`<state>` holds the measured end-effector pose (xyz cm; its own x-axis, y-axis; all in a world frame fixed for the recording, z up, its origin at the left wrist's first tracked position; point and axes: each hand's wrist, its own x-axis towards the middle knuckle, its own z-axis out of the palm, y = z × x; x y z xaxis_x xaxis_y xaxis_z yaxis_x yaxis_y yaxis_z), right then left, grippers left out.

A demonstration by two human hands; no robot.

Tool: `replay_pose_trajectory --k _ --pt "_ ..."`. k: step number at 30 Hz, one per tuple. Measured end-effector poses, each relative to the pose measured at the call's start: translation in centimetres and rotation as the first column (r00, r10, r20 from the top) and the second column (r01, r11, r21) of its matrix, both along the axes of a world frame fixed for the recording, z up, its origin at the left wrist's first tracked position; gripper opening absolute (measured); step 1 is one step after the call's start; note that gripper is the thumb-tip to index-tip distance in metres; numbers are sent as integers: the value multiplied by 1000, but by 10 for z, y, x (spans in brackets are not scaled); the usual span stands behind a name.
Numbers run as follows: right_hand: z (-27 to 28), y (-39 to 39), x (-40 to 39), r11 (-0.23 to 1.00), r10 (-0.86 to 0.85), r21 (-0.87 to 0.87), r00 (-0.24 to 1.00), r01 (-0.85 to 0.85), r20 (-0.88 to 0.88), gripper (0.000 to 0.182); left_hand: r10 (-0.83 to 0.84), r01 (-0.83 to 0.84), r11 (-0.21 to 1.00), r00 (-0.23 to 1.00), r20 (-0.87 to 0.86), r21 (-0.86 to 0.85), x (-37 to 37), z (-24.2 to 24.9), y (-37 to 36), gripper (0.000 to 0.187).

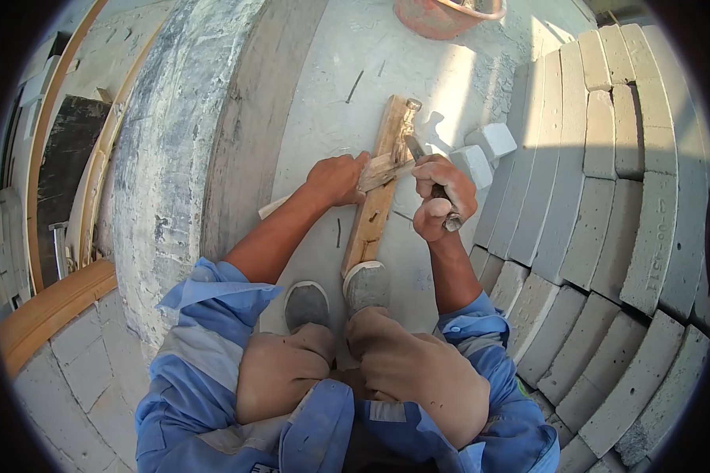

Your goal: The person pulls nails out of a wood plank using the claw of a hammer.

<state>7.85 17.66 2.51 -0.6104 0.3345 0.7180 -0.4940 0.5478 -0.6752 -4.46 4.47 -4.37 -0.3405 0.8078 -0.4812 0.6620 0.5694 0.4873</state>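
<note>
My left hand [339, 177] is closed around a short, rough strip of wood [386, 169]. That strip crosses over a longer wooden batten [366, 230], and its pale end sticks out to the left beneath my forearm. In my right hand [443, 197] is a hammer [412, 140], gripped by the handle, whose butt pokes out below the fist. The hammer's head overlaps the far end of the batten in this view. My right shoe [367, 285] rests at the batten's near end, while the left shoe [307, 303] stands on the floor beside it.
Stacked grey blocks [599, 229] form a wall on the right. Two white block pieces [481, 153] lie close to my right hand. A reddish tub [442, 17] stands at the far side. Along the left runs a large board-faced column [185, 158]. Thin dark pieces [355, 87] lie on the floor.
</note>
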Motion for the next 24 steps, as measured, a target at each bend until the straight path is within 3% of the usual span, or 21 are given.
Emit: replay_pose_trajectory --k 1,8,13,18,22,24 --pt "-4 -6 6 998 16 -62 1000 -17 -8 64 -5 6 1000 1000 -14 8 1 -3 1 69" --pt "-11 -32 51 999 -32 -8 997 32 70 68 -11 11 1000 1000 -11 26 3 -6 2 76" --pt "-1 -45 60 999 47 0 997 -47 67 64 -8 8 1000 1000 -22 7 3 -5 1 74" --pt "9 -45 54 991 29 -131 997 -19 75 61 -2 4 999 998 -63 37 5 -6 0 69" --pt "15 -36 29 957 -87 -283 991 57 -97 54 -29 29 1000 997 -72 -3 3 -2 2 71" --pt "15 -35 20 967 -104 -242 988 73 -116 52 -40 38 998 997 -62 -42 2 -2 2 73"
